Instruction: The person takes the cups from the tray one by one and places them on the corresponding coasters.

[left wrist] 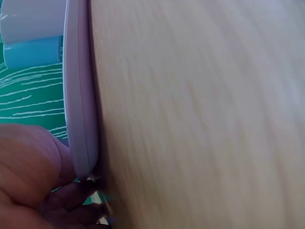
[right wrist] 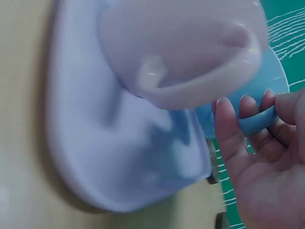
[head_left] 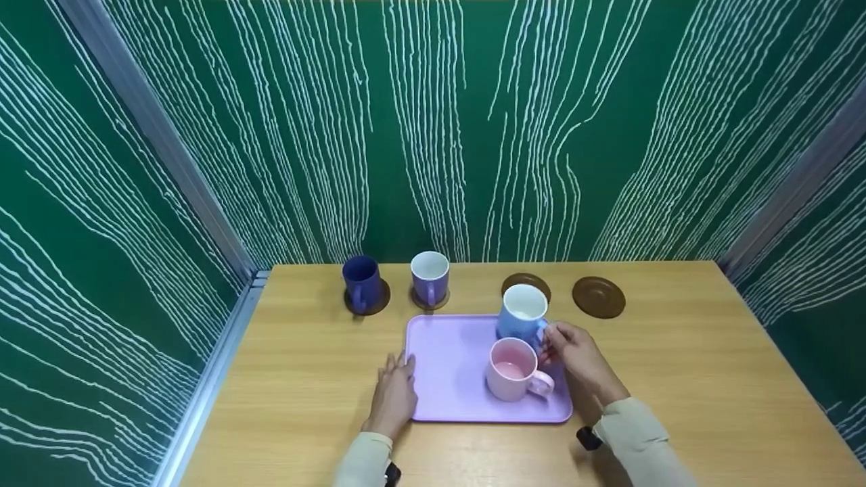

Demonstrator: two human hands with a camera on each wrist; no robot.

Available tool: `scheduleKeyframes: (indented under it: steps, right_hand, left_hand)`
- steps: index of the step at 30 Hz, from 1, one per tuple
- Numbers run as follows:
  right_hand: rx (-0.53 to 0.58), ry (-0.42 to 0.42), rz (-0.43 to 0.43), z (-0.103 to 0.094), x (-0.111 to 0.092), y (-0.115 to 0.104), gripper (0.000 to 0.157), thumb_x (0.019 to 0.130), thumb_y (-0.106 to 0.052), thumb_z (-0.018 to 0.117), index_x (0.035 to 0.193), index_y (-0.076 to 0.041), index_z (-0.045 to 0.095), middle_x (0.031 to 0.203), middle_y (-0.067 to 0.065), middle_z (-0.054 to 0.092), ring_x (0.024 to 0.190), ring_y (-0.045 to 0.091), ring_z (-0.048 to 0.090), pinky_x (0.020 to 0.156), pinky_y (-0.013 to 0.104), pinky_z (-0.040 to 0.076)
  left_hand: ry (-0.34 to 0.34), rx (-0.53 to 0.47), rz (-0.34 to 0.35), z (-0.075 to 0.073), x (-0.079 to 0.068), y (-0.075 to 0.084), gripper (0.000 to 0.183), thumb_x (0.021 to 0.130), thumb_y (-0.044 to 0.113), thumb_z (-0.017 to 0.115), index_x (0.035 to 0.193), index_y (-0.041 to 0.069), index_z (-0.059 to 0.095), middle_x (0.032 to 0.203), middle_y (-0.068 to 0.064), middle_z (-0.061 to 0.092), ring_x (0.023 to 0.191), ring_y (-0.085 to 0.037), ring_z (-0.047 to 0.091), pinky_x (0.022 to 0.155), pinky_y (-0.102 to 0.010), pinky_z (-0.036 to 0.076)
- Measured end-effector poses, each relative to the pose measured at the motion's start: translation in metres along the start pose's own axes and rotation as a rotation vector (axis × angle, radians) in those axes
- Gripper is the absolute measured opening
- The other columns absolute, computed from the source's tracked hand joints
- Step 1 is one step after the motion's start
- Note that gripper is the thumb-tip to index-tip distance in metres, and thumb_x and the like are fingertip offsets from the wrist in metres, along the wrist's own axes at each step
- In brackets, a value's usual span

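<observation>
A lilac tray lies on the wooden table. My left hand rests at the tray's left edge, its thumb against the rim and its fingers outstretched beside it. On the right, my right hand grips the handle of a blue mug, with thumb and fingers around that handle in the right wrist view. The blue mug is upright at the tray's back right; whether its base touches the tray is hidden. In front of it a pink mug stands on the tray, handle to the right.
At the back left, a dark blue mug and a purple mug stand on round brown coasters. A brown coaster lies bare at the back right. Another coaster is partly hidden behind the blue mug. Green, white-lined panels enclose the table.
</observation>
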State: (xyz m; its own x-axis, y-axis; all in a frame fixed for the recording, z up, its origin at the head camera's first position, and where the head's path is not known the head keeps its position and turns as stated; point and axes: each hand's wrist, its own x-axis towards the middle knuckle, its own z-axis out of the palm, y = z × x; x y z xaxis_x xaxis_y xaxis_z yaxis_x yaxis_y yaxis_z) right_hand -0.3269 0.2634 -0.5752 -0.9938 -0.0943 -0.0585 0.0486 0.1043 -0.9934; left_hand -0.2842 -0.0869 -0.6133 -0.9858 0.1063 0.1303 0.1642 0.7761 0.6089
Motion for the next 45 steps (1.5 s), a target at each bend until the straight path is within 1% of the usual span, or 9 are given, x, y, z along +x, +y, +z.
scheduleKeyframes:
  steps: [3,6,14,20,27,34,36,40,45]
  right_hand:
    - [-0.03,0.025,0.021,-0.007,0.003,-0.008,0.036,0.111,-0.019,0.047,0.106,0.015,0.055,0.09,0.021,0.062,0.077,0.022,0.063,0.072,0.034,0.061]
    - [-0.045,0.05,0.041,-0.013,0.008,-0.015,0.037,0.111,-0.022,0.047,0.11,0.014,0.055,0.094,0.022,0.062,0.081,0.021,0.063,0.076,0.034,0.061]
    - [-0.092,0.099,0.042,-0.022,0.019,-0.025,0.038,0.112,-0.027,0.045,0.115,0.01,0.056,0.101,0.021,0.062,0.087,0.023,0.066,0.088,0.047,0.062]
    - [-0.151,0.104,0.07,-0.027,0.028,-0.026,0.039,0.112,-0.032,0.043,0.121,0.004,0.055,0.111,0.018,0.06,0.098,0.026,0.067,0.092,0.041,0.061]
    - [-0.11,0.122,0.031,-0.026,0.048,-0.026,0.033,0.111,-0.022,0.047,0.116,0.009,0.056,0.107,0.022,0.062,0.092,0.023,0.07,0.087,0.039,0.063]
    - [-0.142,0.098,0.067,-0.024,0.065,-0.021,0.03,0.112,-0.021,0.045,0.117,0.007,0.056,0.111,0.021,0.063,0.096,0.026,0.073,0.095,0.045,0.06]
    - [-0.139,0.086,0.083,-0.023,0.069,-0.018,0.03,0.111,-0.022,0.046,0.117,0.006,0.055,0.113,0.021,0.063,0.097,0.026,0.073,0.096,0.044,0.059]
    - [-0.111,0.067,0.116,-0.019,0.075,-0.012,0.029,0.111,-0.024,0.048,0.118,0.003,0.053,0.116,0.021,0.064,0.099,0.025,0.073,0.098,0.043,0.058]
    - [-0.035,0.057,0.137,-0.015,0.082,-0.006,0.025,0.111,-0.019,0.049,0.116,0.005,0.053,0.113,0.022,0.064,0.097,0.027,0.074,0.096,0.043,0.059]
  left_hand:
    - [0.0,-0.014,-0.002,0.001,-0.001,0.001,0.041,0.099,-0.005,0.055,0.14,-0.009,0.059,0.149,-0.031,0.051,0.146,-0.056,0.034,0.118,-0.071,0.025]
    - [0.001,-0.017,-0.007,0.001,0.0,0.001,0.041,0.099,-0.005,0.055,0.141,-0.008,0.058,0.15,-0.03,0.05,0.146,-0.056,0.033,0.119,-0.07,0.025]
    - [0.008,0.005,-0.017,0.001,0.001,0.002,0.042,0.099,-0.004,0.056,0.141,-0.008,0.058,0.149,-0.029,0.052,0.146,-0.055,0.033,0.119,-0.07,0.025]
    - [0.001,-0.009,-0.018,0.001,0.001,0.001,0.043,0.098,-0.005,0.056,0.141,-0.008,0.057,0.151,-0.029,0.05,0.147,-0.055,0.032,0.119,-0.071,0.024]
    - [0.014,0.002,0.0,0.001,0.001,0.001,0.042,0.096,-0.007,0.058,0.139,-0.009,0.059,0.149,-0.03,0.052,0.144,-0.057,0.035,0.117,-0.072,0.027]
    - [0.0,-0.006,-0.025,-0.001,0.0,0.002,0.042,0.098,-0.005,0.057,0.141,-0.008,0.058,0.151,-0.029,0.049,0.147,-0.054,0.033,0.119,-0.069,0.025]
    - [0.004,-0.01,-0.024,-0.001,0.0,0.001,0.042,0.098,-0.006,0.057,0.14,-0.008,0.058,0.152,-0.028,0.049,0.147,-0.054,0.033,0.119,-0.069,0.025]
    - [0.005,-0.02,-0.023,-0.001,0.0,0.001,0.042,0.098,-0.005,0.057,0.14,-0.008,0.058,0.152,-0.027,0.049,0.147,-0.054,0.033,0.119,-0.069,0.024]
    - [-0.005,-0.025,-0.035,0.0,0.0,0.0,0.042,0.099,-0.005,0.057,0.141,-0.007,0.058,0.153,-0.026,0.048,0.148,-0.053,0.032,0.12,-0.069,0.023]
